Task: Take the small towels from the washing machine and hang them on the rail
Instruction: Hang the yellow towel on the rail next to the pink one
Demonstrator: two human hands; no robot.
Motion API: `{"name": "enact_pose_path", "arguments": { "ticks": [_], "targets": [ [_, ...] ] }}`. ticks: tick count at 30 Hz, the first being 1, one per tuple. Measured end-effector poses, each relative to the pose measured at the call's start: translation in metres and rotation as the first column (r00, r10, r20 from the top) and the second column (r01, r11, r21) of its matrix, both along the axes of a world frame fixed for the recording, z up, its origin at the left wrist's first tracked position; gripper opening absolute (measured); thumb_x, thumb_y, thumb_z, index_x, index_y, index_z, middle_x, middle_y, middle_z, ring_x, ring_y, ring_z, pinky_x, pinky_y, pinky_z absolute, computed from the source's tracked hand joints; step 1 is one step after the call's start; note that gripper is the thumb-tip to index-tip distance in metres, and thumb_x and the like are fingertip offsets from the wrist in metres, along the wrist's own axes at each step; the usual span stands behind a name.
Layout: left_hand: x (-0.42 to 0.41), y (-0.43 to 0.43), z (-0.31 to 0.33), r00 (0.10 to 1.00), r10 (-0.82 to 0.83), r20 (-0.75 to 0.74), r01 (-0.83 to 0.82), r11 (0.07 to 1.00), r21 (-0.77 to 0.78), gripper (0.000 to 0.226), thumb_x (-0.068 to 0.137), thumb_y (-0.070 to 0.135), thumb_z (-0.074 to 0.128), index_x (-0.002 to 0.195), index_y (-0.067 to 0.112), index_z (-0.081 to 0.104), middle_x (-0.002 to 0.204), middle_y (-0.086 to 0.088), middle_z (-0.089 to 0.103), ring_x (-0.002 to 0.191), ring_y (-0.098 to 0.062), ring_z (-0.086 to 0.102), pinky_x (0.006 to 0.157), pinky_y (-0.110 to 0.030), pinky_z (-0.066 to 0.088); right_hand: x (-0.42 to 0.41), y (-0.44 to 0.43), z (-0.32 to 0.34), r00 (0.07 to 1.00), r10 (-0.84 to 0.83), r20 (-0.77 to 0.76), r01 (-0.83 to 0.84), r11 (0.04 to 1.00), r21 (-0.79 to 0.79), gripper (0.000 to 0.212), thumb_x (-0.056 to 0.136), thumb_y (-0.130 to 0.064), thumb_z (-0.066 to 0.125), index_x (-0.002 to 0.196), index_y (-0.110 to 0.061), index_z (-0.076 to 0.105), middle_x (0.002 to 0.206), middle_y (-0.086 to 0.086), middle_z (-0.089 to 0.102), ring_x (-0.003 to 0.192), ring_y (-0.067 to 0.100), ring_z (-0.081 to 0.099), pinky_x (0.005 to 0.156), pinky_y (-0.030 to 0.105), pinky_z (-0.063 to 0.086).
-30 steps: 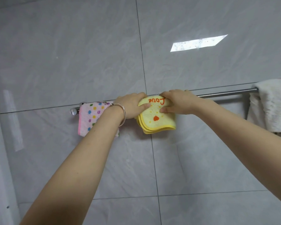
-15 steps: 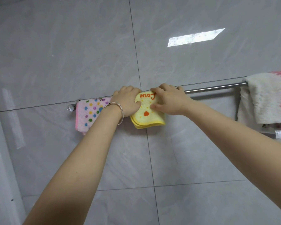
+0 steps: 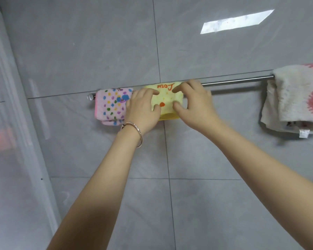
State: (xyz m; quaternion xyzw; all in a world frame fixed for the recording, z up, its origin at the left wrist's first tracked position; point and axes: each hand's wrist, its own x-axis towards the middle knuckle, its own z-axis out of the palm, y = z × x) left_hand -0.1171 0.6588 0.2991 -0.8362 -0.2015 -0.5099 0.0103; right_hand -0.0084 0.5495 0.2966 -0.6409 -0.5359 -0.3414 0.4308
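step: I'm smoothing the yellow towel (image 3: 165, 100) over the rail (image 3: 237, 81), beside the pink towel (image 3: 110, 105)
grip: left hand (image 3: 143, 110) and right hand (image 3: 193, 101) spread flat on it, clutching nothing
next: probably let go, fetch another

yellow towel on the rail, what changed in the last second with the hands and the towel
Both hands loosened: the left hand and right hand went from gripping the yellow towel at its top fold to spread fingers resting on its front, smoothing it flat. The towel now hangs wider over the rail. The pink spotted towel and the white and pink towel stayed draped where they were.
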Motion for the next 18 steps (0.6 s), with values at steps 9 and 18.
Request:
{"name": "enact_pose_path", "arguments": {
  "ticks": [9,18],
  "targets": [
    [-0.061,-0.029,-0.079,1.000,-0.001,0.031,0.008,0.970,-0.243,0.045,0.071,0.024,0.041,0.111,0.015,0.059,0.119,-0.003,0.061,0.119,-0.026,0.046,0.102,-0.037,0.035,-0.063,-0.011,-0.083,0.962,0.226,-0.151,-0.236,0.970,-0.051,0.028,0.079,-0.020,0.053,0.103,-0.008,0.060,0.105,0.009,0.059,0.099,0.026,0.057,0.082,0.038,0.046],
    [-0.175,-0.076,-0.147,0.971,0.032,0.239,0.100,0.847,-0.521,0.026,0.082,0.004,0.050,0.103,0.013,0.062,0.107,0.006,0.061,0.111,-0.013,0.054,0.095,-0.016,0.037,-0.177,-0.028,-0.148,0.765,0.437,-0.474,-0.492,0.871,0.008,0.016,0.085,-0.010,0.058,0.101,-0.011,0.063,0.101,-0.007,0.051,0.081,0.002,0.053,0.071,0.001,0.035]
  ]
}}
